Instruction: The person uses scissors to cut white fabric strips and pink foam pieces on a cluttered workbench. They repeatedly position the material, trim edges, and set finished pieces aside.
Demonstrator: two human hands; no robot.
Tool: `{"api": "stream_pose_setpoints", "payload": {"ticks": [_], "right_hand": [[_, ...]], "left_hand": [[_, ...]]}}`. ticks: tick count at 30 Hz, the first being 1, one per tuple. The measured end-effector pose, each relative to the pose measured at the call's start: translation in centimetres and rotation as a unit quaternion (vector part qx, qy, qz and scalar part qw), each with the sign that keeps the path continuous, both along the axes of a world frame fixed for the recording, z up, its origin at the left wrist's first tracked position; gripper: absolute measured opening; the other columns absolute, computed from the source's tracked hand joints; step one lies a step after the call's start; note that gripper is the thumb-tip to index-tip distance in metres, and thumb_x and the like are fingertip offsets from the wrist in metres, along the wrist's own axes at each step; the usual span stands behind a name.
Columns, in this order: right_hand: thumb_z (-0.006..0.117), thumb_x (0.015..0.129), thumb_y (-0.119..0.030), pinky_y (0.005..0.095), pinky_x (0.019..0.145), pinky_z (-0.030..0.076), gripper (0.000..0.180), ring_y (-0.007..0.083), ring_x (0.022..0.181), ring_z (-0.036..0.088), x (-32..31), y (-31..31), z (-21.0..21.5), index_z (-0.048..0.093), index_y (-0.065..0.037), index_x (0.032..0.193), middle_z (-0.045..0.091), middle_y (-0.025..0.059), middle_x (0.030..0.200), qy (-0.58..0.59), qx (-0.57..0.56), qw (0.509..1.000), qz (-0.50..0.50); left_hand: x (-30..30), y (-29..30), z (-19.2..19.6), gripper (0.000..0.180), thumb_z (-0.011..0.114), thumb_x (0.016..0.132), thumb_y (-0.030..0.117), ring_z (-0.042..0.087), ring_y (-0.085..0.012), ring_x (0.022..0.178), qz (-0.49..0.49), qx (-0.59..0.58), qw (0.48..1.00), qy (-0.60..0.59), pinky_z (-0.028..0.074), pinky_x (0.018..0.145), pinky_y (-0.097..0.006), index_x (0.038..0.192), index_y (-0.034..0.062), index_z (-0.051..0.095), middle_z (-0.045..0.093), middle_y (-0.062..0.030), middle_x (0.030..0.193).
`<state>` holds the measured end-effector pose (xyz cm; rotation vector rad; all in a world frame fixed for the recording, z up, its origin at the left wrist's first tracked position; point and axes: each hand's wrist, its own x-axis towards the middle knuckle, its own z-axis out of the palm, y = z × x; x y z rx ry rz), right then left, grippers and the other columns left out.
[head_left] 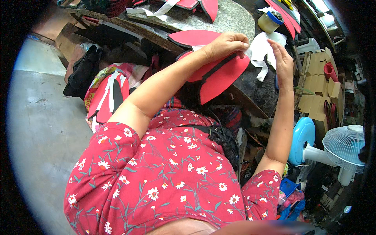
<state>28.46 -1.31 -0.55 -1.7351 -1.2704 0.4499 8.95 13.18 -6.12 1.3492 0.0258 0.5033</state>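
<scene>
My left hand point(228, 46) is closed in a pinch at the right end of red foam-like pieces point(223, 77) with black edging, a bit of white strip showing at its fingertips. The pieces reach past the front edge of the worktable. My right hand point(282, 62) is raised to the right, its fingers stretched out. White strip material point(263, 50) lies between my two hands, next to the right fingertips. I cannot see anything held in the right hand.
A blue-rimmed jar point(270, 21) stands on the grey worktable point(231, 16). More red pieces point(207, 8) lie at the back, and others with white strips point(107, 96) sit at left. Cardboard boxes point(313, 78) and a blue-and-white fan point(344, 145) stand at right.
</scene>
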Motion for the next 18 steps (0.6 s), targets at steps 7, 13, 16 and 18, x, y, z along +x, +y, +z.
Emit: {"api": "stream_pose_setpoints", "payload": {"ticks": [7,13,16,18], "right_hand": [[0.063,0.097,-0.017,0.0239,0.079,0.050,0.020,0.0105,0.086,0.064,-3.3,0.7,-0.9,0.070,-0.001,0.106,0.068,0.0011,0.095,0.009,-0.055,0.994,0.091],[0.066,0.095,-0.011,0.0235,0.058,0.048,0.016,0.0080,0.061,0.054,-0.9,-3.0,2.4,0.065,-0.001,0.107,0.061,0.0009,0.079,0.315,0.158,0.935,-0.038],[0.066,0.095,-0.011,0.0248,0.062,0.052,0.019,0.0066,0.056,0.048,-0.8,-5.5,4.6,0.065,0.000,0.111,0.058,0.0011,0.073,0.330,0.185,0.925,-0.020],[0.066,0.096,-0.013,0.0253,0.065,0.052,0.019,0.0075,0.056,0.050,-1.3,-6.6,5.7,0.065,-0.001,0.111,0.060,0.0036,0.076,0.298,0.185,0.934,-0.062]], "left_hand": [[-0.2,-1.5,0.5,0.020,0.059,0.095,0.025,0.065,-0.0264,0.084,0.225,0.370,0.901,-0.031,0.052,0.079,-0.037,0.103,0.0083,0.066,0.066,-0.0098,0.088],[-0.8,-2.0,1.1,0.020,0.062,0.090,0.022,0.060,-0.0281,0.098,0.223,0.643,0.733,0.009,0.050,0.082,-0.036,0.099,0.0055,0.065,0.065,-0.0097,0.093],[-1.4,-2.8,2.1,0.026,0.067,0.085,0.025,0.058,-0.0281,0.102,0.195,0.711,0.672,0.074,0.048,0.088,-0.040,0.102,0.0053,0.065,0.063,-0.0080,0.102],[-2.0,-4.3,2.7,0.040,0.073,0.079,0.029,0.056,-0.0304,0.106,0.200,0.712,0.658,0.143,0.046,0.093,-0.044,0.108,0.0047,0.061,0.060,-0.0088,0.109]]}}
